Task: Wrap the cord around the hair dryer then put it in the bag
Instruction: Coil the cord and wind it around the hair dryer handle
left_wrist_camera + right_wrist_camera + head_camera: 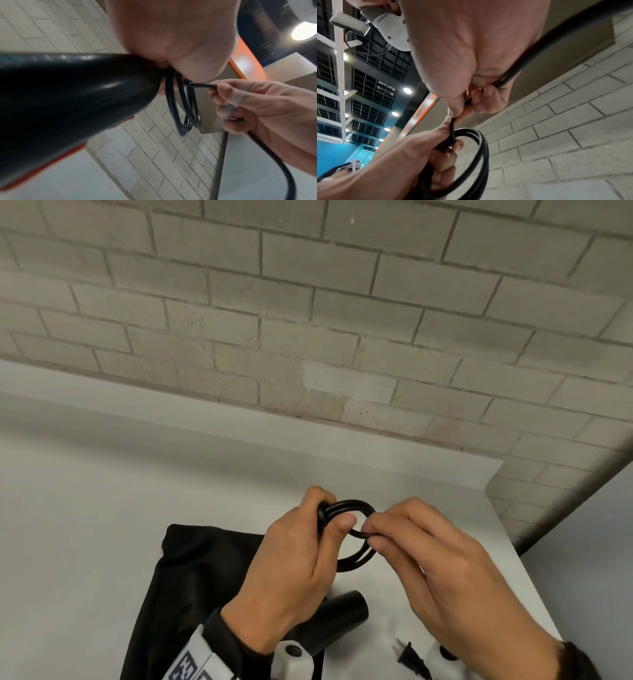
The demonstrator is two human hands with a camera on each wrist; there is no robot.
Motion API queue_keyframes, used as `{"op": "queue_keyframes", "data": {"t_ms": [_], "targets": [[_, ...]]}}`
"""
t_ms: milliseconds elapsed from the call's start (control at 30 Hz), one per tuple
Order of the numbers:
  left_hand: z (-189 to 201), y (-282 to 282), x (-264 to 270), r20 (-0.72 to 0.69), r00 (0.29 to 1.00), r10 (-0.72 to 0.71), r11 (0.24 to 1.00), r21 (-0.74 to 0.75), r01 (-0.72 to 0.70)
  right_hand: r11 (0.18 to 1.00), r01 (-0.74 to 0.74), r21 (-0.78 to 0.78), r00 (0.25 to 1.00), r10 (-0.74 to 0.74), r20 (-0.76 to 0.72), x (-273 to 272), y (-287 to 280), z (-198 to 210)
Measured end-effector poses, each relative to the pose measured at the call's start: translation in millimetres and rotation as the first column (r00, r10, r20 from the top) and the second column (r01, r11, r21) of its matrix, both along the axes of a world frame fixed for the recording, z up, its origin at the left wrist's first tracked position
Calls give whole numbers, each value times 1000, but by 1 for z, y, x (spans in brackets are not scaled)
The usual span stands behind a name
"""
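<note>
My left hand (325,520) grips the black hair dryer (342,616) by its handle, above the table, and clamps several loops of the black cord (354,506) against it. The dryer's body (68,94) fills the left of the left wrist view, with the cord loops (185,108) hanging from the fist. My right hand (371,537) pinches a strand of the cord just right of the loops; the right hand (221,93) also shows in the left wrist view. The cord's plug (411,659) lies on the table below. The black bag (205,594) lies flat under my left arm.
The white table (102,508) ends at a brick wall (308,320) behind and at an edge on the right. In the right wrist view the cord loops (481,155) hang below my right hand (471,67), held by my left hand (436,155).
</note>
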State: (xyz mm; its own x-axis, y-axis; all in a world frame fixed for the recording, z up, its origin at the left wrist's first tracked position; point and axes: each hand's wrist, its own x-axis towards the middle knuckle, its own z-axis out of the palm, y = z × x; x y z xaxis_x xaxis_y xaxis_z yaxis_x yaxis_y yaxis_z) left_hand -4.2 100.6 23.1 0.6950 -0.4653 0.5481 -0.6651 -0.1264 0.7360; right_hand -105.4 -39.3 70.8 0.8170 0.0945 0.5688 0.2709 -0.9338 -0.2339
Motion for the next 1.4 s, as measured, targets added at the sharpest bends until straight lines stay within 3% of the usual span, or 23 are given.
{"op": "queue_keyframes", "data": {"t_ms": [167, 367, 667, 867, 1000, 1067, 1233, 1400], "targets": [[-1, 3, 0, 41, 997, -65, 998, -22, 66, 989, -95, 114, 994, 102, -51, 13, -4, 16], [0, 0, 0, 116, 993, -35, 998, 63, 28, 951, -156, 266, 974, 193, -120, 25, -1, 20], [0, -1, 2, 181, 983, -36, 993, 116, 15, 882, -75, 464, 974, 165, -156, 35, 2, 15], [2, 2, 2, 198, 977, -77, 992, 114, 55, 770, -21, 638, 971, 167, -169, 35, 3, 10], [3, 2, 2, 200, 976, -82, 992, 107, 62, 635, 15, 772, 979, 147, -140, 38, -1, 3], [3, 2, 2, 212, 973, -86, 992, 108, 65, 626, 14, 779, 982, 137, -128, 39, -4, -1], [0, 4, 2, 195, 974, -116, 991, 91, 100, 692, -91, 716, 975, 207, -76, 35, -14, -12], [-4, 4, 5, 147, 982, -115, 992, 68, 106, 653, -114, 749, 928, 339, -154, 27, -18, -26]]}}
